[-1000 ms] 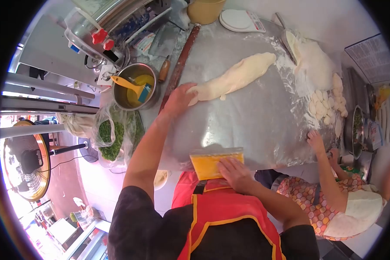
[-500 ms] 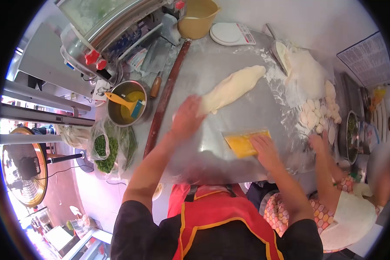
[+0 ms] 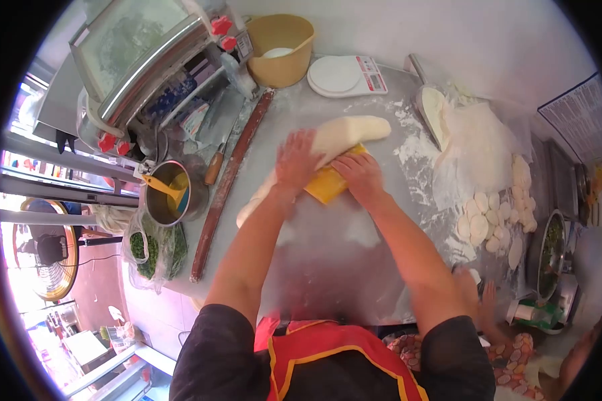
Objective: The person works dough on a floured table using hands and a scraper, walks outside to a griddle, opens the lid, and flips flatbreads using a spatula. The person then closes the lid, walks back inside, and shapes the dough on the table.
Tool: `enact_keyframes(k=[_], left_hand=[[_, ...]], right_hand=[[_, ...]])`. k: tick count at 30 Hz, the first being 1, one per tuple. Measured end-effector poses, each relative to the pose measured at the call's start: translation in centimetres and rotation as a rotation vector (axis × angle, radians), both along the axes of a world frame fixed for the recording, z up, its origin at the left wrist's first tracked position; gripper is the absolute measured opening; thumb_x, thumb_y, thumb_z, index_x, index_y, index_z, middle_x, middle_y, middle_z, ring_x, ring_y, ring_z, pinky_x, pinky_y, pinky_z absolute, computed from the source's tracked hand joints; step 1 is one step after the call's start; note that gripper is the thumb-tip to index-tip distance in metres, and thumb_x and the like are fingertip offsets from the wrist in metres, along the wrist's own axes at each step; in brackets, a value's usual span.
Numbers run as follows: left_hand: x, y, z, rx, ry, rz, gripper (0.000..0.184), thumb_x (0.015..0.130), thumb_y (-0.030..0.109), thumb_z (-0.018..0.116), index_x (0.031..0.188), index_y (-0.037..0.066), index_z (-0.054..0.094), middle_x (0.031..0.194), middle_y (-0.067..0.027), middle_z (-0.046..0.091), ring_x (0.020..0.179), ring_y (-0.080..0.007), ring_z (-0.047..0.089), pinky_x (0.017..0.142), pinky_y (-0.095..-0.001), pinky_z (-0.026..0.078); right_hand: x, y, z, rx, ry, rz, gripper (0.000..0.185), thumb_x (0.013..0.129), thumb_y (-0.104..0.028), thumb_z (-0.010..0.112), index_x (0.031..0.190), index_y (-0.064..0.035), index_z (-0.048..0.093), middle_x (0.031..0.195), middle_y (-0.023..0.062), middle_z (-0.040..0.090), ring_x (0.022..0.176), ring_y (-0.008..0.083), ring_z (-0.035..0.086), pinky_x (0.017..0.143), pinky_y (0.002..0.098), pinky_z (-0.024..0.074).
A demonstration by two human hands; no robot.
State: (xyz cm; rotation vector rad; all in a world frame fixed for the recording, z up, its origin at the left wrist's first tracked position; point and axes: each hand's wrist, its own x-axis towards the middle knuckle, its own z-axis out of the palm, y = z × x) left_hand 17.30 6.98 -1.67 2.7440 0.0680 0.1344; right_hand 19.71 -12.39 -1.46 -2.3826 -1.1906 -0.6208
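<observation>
A long pale roll of dough (image 3: 351, 131) lies diagonally on the metal worktop (image 3: 328, 281). My left hand (image 3: 296, 160) rests on the middle of the roll with its fingers spread, and part of the dough shows beyond it at the lower left. Against the near side of the roll is a flat yellow packet or slab (image 3: 328, 185). My right hand (image 3: 361, 175) lies over the packet's upper right part, gripping or pressing it. What the fingertips do at the packet's edge is partly hidden.
Left: a long red-brown rod (image 3: 229, 184), a pot with a brush (image 3: 174, 194) and bagged greens (image 3: 157, 250). Back: a tan bucket (image 3: 281, 60) and a white scale (image 3: 346, 75). Right: bagged flour (image 3: 475, 150), small dough pieces (image 3: 491, 220), a co-worker's hand (image 3: 490, 304).
The yellow packet has moved from the worktop's near edge up beside the dough with my right hand. My left hand has shifted from the roll's left end onto its middle. The view has shifted.
</observation>
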Motion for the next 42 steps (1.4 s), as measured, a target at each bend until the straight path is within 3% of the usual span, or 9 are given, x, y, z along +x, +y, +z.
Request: enact_keyframes(k=[7,10,13,16,20,26,36,39,42], left_hand=[[0.7,0.4,0.7,-0.080,0.026,-0.005,0.059,0.091,0.037,0.055,0.141,0.009,0.039,0.146,-0.0152,0.038,0.135,-0.0336,0.033,0.110,-0.0442,0.028],[1.4,1.8,-1.4,-0.322,0.147,-0.074,0.059,0.097,0.046,0.042,0.148,0.019,0.028,0.152,-0.0093,0.029,0.141,-0.0311,0.024,0.113,-0.0539,0.018],[-0.4,2.4,2.5,-0.968,0.372,0.053,0.062,0.100,0.049,0.032,0.149,0.012,0.025,0.154,-0.0109,0.025,0.143,-0.0274,0.020,0.115,-0.0479,0.016],[-2.0,3.8,6.1,-1.204,0.415,0.126,0.065,0.102,0.050,0.022,0.149,0.005,0.024,0.156,-0.0107,0.020,0.144,-0.0222,0.019,0.117,-0.0359,0.014],[-6.6,8.4,7.0,-1.762,0.107,0.142,0.077,0.098,0.059,0.020,0.149,0.001,0.022,0.156,-0.0124,0.020,0.144,-0.0234,0.018,0.117,-0.0356,0.012],[-11.8,8.9,8.0,-2.450,-0.012,0.076,0.086,0.094,0.067,0.020,0.148,0.000,0.019,0.156,-0.0133,0.019,0.143,-0.0260,0.021,0.118,-0.0375,0.012],[-16.4,6.0,6.3,-2.301,0.008,0.292,0.081,0.096,0.063,0.027,0.148,0.001,0.022,0.154,-0.0125,0.024,0.142,-0.0240,0.023,0.117,-0.0359,0.017],[-17.9,3.1,3.2,-2.166,0.071,0.396,0.074,0.097,0.059,0.030,0.145,0.002,0.029,0.147,-0.0110,0.037,0.136,-0.0238,0.034,0.115,-0.0354,0.022],[-19.2,-1.2,5.7,-2.337,0.436,0.263,0.072,0.098,0.053,0.032,0.148,0.002,0.022,0.153,-0.0118,0.026,0.143,-0.0231,0.022,0.118,-0.0370,0.013]], right_hand=[[-3.2,-4.8,3.2,-0.219,0.022,0.029,0.028,0.079,-0.014,0.058,0.106,-0.0145,0.065,0.108,0.0004,0.064,0.103,0.0198,0.058,0.093,0.0392,0.0429],[-7.6,-7.6,2.4,-0.264,0.118,0.117,0.028,0.082,-0.017,0.060,0.109,-0.0143,0.064,0.114,0.0003,0.063,0.106,0.0224,0.056,0.095,0.0405,0.0419],[-7.0,-4.9,0.5,-0.198,0.103,0.098,0.028,0.082,-0.015,0.061,0.110,-0.0142,0.064,0.116,0.0003,0.063,0.108,0.0239,0.055,0.095,0.0406,0.0417],[-5.1,-0.8,2.6,-0.153,0.175,0.068,0.030,0.080,-0.010,0.060,0.110,-0.0141,0.064,0.112,0.0029,0.065,0.107,0.0255,0.056,0.093,0.0403,0.0419],[-6.7,-1.8,8.2,-0.146,0.489,-0.059,0.033,0.079,-0.005,0.060,0.111,-0.0106,0.064,0.116,0.0096,0.063,0.103,0.0322,0.059,0.089,0.0402,0.0461],[-2.7,2.4,9.7,0.808,1.168,-0.160,0.035,0.083,-0.004,0.063,0.116,-0.0014,0.054,0.105,0.0104,0.064,0.094,0.0216,0.063,0.081,0.0339,0.0511],[-3.8,7.0,5.0,1.072,1.630,-0.375,0.043,0.095,-0.024,0.055,0.128,0.0003,0.044,0.122,0.0147,0.055,0.107,0.0228,0.057,0.089,0.0350,0.0473],[-8.9,7.3,4.0,0.679,1.056,-0.414,0.051,0.099,-0.036,0.045,0.133,0.0017,0.040,0.130,0.0190,0.050,0.118,0.0294,0.050,0.103,0.0398,0.0361],[-17.5,8.2,3.4,0.326,0.606,-0.031,0.056,0.100,-0.040,0.038,0.136,0.0031,0.039,0.145,0.0199,0.036,0.135,0.0327,0.034,0.113,0.0483,0.0187]])
